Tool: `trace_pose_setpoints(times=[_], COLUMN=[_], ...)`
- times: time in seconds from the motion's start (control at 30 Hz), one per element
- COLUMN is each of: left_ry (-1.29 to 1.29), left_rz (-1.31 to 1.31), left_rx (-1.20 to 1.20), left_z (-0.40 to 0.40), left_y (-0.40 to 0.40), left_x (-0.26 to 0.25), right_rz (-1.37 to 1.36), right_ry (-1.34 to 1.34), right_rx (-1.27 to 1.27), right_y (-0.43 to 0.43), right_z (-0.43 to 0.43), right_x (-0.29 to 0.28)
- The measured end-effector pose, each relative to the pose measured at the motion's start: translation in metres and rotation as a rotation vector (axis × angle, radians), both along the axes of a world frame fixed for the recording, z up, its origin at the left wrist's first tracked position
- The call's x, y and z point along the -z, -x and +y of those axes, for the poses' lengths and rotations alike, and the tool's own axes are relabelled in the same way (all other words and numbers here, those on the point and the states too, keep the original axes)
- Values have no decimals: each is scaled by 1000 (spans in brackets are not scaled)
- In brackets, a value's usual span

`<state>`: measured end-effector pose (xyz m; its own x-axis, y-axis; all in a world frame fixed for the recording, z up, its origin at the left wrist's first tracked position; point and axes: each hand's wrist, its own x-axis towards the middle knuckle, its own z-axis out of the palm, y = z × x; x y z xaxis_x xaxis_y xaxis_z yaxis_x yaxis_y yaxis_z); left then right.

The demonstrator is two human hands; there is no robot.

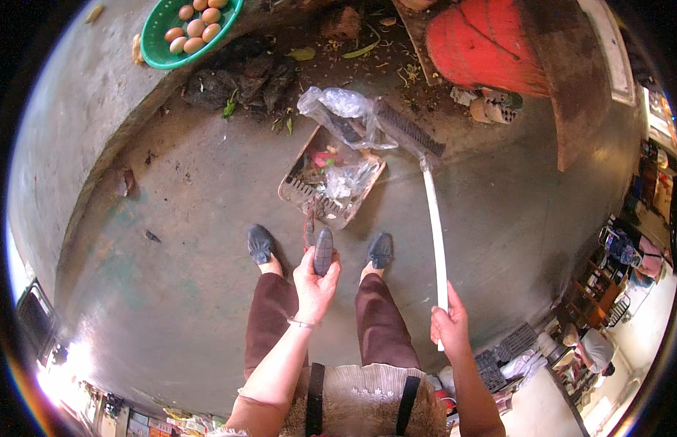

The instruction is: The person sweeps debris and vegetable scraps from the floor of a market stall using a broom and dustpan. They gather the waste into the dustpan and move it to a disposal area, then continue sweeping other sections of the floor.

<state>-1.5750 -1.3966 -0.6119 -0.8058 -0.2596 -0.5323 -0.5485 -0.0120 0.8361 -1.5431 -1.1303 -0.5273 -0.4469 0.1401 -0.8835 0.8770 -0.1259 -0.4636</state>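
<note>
My left hand (318, 284) grips the handle of a dustpan (286, 188), which lies on the concrete floor beyond my feet. Plastic film and coloured scraps are inside the pan. In my right hand (451, 322) is the white pole of a broom (437, 235). The broom's dark bristle head (408, 131) is just past the pan's far right corner, with a clear plastic bag (344, 109) against it. That bag hangs partly over the pan's far edge.
Dark debris (245, 82) and leaves litter the floor ahead. A green plastic basket of eggs (147, 41) stands on a raised ledge at upper left. At upper right is a red object (486, 49) beside a brown board (576, 82). Another person (596, 349) is at far right.
</note>
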Motion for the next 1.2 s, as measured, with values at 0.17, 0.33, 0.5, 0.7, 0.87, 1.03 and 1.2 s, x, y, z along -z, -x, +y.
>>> trace_pose_setpoints(times=[0.17, 0.33, 0.5, 0.7, 0.87, 1.03, 1.2], left_ry=[20, 23, 39, 60, 69, 16, 32], left_rz=[-5, -10, -5, -4, -17, -2, -23], left_rx=[-3, -37, -57, -50, -29, -6, -45], left_z=[1, 1, 4, 4, 3, 0, 3], left_y=[0, 2, 3, 2, 0, -3, 3], left_x=[0, -2, -5, -2, 5, 2, -1], right_rz=[-12, 3, 25, 28, 47, 68, 166], right_ry=[28, -18, 13, -29, -178, -144, -133], right_rx=[77, 42, -3, -81, -202, -187, -99], right_y=[24, 27, 43, 13, -6, 15, 57], right_z=[-2, -8, -17, -11, -2, -13, -45], right_x=[11, 14, 11, -6, -10, 23, 66])
